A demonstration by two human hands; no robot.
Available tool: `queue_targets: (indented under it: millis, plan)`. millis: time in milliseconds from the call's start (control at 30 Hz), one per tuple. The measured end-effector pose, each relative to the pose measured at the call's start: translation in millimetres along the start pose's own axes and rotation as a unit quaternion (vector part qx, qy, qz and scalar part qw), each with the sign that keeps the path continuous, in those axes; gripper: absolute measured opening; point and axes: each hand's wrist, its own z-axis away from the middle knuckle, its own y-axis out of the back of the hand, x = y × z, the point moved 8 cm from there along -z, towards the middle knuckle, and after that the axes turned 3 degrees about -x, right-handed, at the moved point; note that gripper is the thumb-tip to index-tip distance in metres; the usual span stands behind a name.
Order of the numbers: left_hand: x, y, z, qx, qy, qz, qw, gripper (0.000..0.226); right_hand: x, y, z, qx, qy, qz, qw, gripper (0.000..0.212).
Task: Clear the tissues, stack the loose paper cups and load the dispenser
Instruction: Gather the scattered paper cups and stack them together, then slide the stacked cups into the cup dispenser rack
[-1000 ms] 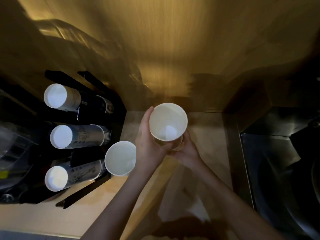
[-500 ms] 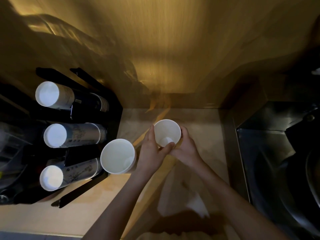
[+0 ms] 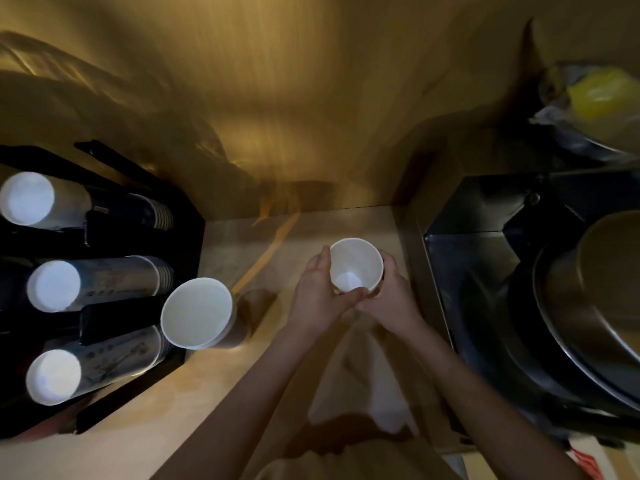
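A white paper cup [image 3: 356, 263] stands upright low over the beige counter [image 3: 149, 431], mouth up. My left hand [image 3: 317, 296] wraps its left side and my right hand [image 3: 393, 299] its right side. Whether other cups sit under it is hidden by my fingers. A second open paper cup [image 3: 197, 311] stands on the counter to the left, beside the black cup dispenser [image 3: 188, 223]. The dispenser holds three horizontal rows of stacked cups [image 3: 100, 278]. Something pale, cloth or tissue [image 3: 377, 386], lies between my forearms.
A steel sink [image 3: 464, 258] lies right of the counter with a large metal pot [image 3: 602, 292] in it. A plastic bag with something yellow [image 3: 599, 95] sits at the upper right. A wood-toned wall [image 3: 277, 98] rises behind the counter.
Both hands have lowered the cup from up near the camera down toward the counter and a little to the right. The view has shifted right, showing more of the sink.
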Motion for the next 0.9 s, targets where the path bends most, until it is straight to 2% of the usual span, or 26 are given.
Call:
queue_targets:
  millis: [167, 367, 467, 500, 567, 633, 700, 800, 833, 900]
  plan:
    - [-5, 0, 12, 0.000, 0.012, -0.006, 1.000, 0.092, 1, -6, 11, -0.013, -0.005, -0.005, 1.000, 0.089]
    - [-11, 19, 30, 0.023, 0.012, 0.020, 0.999, 0.095, -23, -12, 28, -0.004, 0.036, -0.010, 0.999, 0.090]
    - [-9, 46, 42, 0.036, 0.034, 0.148, 0.988, 0.079, -56, -8, 39, 0.010, 0.084, 0.014, 0.996, 0.096]
    - [-11, 56, 46, 0.038, 0.054, 0.222, 0.973, 0.072, -71, -6, 43, 0.017, 0.108, 0.032, 0.993, 0.097]
    - [-16, 72, 58, 0.029, 0.108, 0.389, 0.915, 0.056, -108, -4, 57, 0.028, 0.190, 0.067, 0.979, 0.096]
    - [-26, 84, 71, -0.003, 0.167, 0.508, 0.845, 0.046, -147, -7, 75, 0.031, 0.307, 0.107, 0.945, 0.092]
    - [-34, 92, 85, -0.088, 0.188, 0.558, 0.804, 0.061, -177, -17, 95, 0.035, 0.417, 0.165, 0.893, 0.087]
    - [-44, 100, 110, -0.237, 0.177, 0.564, 0.771, 0.083, -204, -43, 120, 0.033, 0.534, 0.260, 0.804, 0.069]
    - [-48, 103, 118, -0.263, 0.169, 0.559, 0.768, 0.085, -209, -51, 127, 0.041, 0.564, 0.283, 0.775, 0.059]
    - [-59, 116, 130, -0.266, 0.151, 0.563, 0.767, 0.084, -219, -70, 144, 0.065, 0.609, 0.315, 0.725, 0.040]
